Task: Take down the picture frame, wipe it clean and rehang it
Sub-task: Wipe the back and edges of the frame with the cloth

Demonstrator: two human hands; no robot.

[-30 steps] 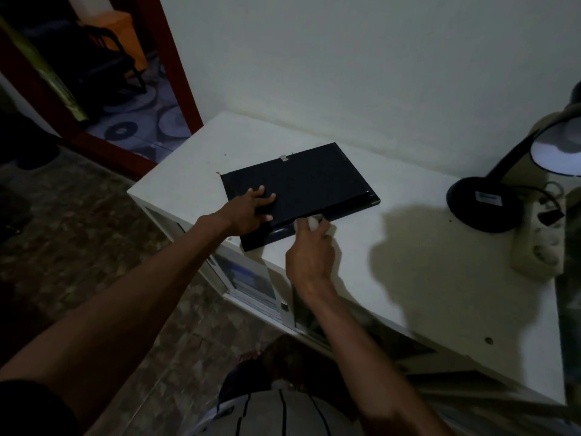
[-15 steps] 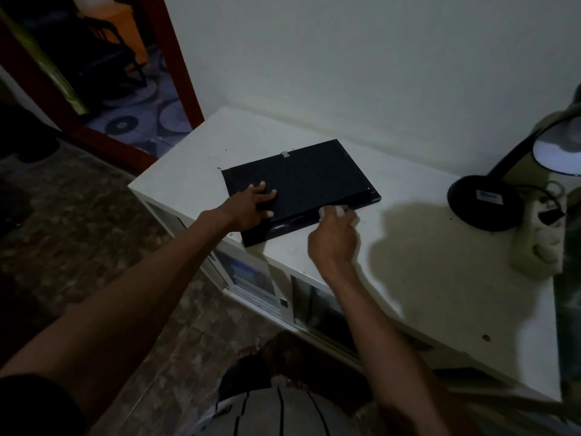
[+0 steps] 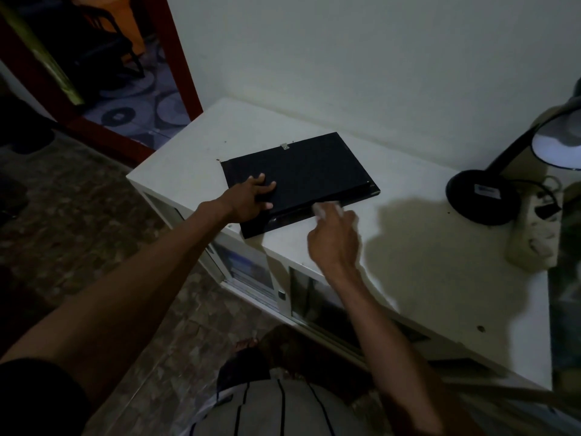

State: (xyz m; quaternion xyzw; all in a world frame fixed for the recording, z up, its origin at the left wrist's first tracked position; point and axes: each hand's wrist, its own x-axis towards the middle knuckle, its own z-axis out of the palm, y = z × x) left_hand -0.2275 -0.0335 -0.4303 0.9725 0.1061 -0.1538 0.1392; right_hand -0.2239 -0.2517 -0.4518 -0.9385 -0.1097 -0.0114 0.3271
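Observation:
A black picture frame (image 3: 311, 171) lies back side up on the white cabinet top (image 3: 424, 278), a small metal hanger at its far edge. My left hand (image 3: 251, 199) presses flat on the frame's near left corner, fingers spread. My right hand (image 3: 334, 237) pinches a small white cloth (image 3: 323, 209) against the frame's near edge, right of the middle. The hand is blurred with motion.
A black desk lamp (image 3: 481, 196) with a lit shade stands at the right, beside a white power strip (image 3: 534, 234) with a plug in it. The wall runs behind the cabinet. A red-framed doorway (image 3: 176, 58) opens at the left.
My right hand with the cloth has slid rightward along the frame's near edge. My left hand has stayed pressed on the near left corner.

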